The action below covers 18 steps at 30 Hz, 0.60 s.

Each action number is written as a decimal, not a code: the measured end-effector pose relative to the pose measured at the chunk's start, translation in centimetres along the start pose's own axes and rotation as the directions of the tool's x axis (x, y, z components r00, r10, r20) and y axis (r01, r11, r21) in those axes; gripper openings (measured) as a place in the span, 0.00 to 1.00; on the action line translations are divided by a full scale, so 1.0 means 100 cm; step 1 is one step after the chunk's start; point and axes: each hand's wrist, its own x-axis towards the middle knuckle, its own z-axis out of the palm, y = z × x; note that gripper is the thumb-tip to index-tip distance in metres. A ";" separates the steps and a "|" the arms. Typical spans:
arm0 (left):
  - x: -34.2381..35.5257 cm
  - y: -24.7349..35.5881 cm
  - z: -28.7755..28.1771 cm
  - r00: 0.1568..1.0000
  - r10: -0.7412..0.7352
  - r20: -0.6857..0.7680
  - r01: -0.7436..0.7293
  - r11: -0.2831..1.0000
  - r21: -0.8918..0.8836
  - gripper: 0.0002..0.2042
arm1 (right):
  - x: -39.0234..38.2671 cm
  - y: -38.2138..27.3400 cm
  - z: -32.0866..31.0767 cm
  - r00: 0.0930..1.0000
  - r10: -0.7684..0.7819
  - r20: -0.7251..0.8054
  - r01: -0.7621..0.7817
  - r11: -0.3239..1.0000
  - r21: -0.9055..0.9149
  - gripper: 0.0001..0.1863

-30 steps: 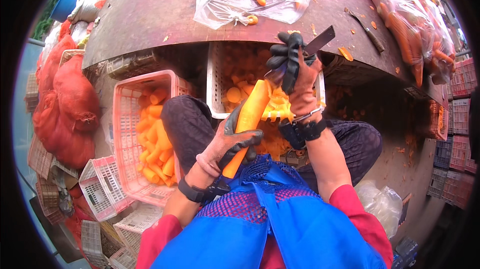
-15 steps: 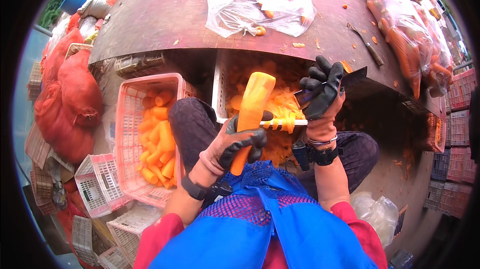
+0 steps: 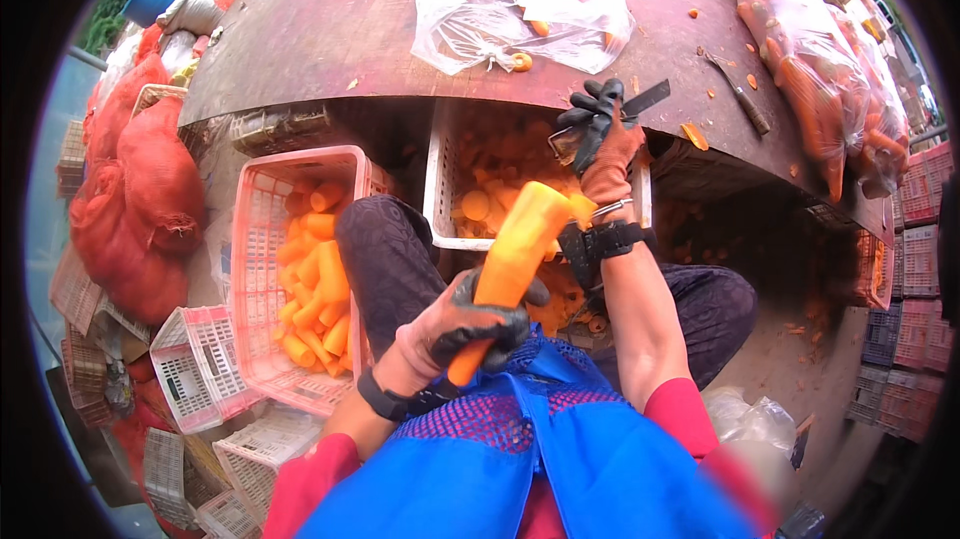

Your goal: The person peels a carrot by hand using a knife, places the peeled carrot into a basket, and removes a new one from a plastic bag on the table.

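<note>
In my left hand (image 3: 465, 324), a thick peeled orange carrot (image 3: 522, 229) is gripped near its lower end, tilted up and to the right. My right hand (image 3: 608, 134), also in a black-palmed glove, is closed around a knife (image 3: 648, 99) whose flat dark blade sticks out past the right of the fist. A metal-edged part shows on the fist's other side. This hand is over the right part of a white crate (image 3: 468, 242) holding orange peelings and pieces, apart from the carrot. An orange piece (image 3: 580, 209) shows beside the carrot's upper end, slightly blurred.
A pink crate (image 3: 255, 269) of peeled carrots stands left of my knee. On the reddish table (image 3: 330, 29) lie a clear bag (image 3: 520, 9), a slender handled tool (image 3: 738, 94), scraps and bagged carrots (image 3: 800, 69). Red sacks (image 3: 160, 179) and stacked crates (image 3: 205, 369) are at far left.
My right hand with the knife has moved up and left, away from me. The carrot has dropped slightly toward me and tilts further right. Strips hanging over the crate's near rim no longer show.
</note>
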 end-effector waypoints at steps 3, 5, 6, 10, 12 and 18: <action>0.000 -0.017 -0.013 0.977 0.157 -0.145 -0.148 0.986 0.074 0.25 | 0.009 0.005 -0.019 0.985 0.171 -0.006 -0.170 0.984 0.057 0.22; 0.003 -0.016 -0.037 0.951 0.214 -0.225 -0.186 0.973 0.140 0.26 | -0.015 -0.012 -0.018 0.978 0.210 0.015 -0.210 0.978 0.013 0.22; 0.002 -0.013 -0.039 0.944 0.232 -0.233 -0.203 0.968 0.145 0.26 | -0.025 -0.016 -0.014 0.970 0.235 -0.055 -0.241 0.963 -0.123 0.19; -0.012 0.025 -0.023 0.737 0.629 -0.247 -0.367 0.679 0.636 0.27 | -0.037 -0.053 -0.013 0.918 0.337 0.209 -0.335 0.941 -0.045 0.20; -0.020 0.060 -0.012 0.850 0.438 -0.292 -0.403 0.898 0.175 0.23 | -0.062 -0.054 -0.013 0.909 0.179 0.376 -0.080 0.961 -0.265 0.18; -0.050 0.069 -0.039 0.713 0.545 -0.441 -0.413 0.835 0.365 0.15 | -0.110 -0.057 0.030 0.855 0.425 0.296 -0.401 0.905 -0.143 0.20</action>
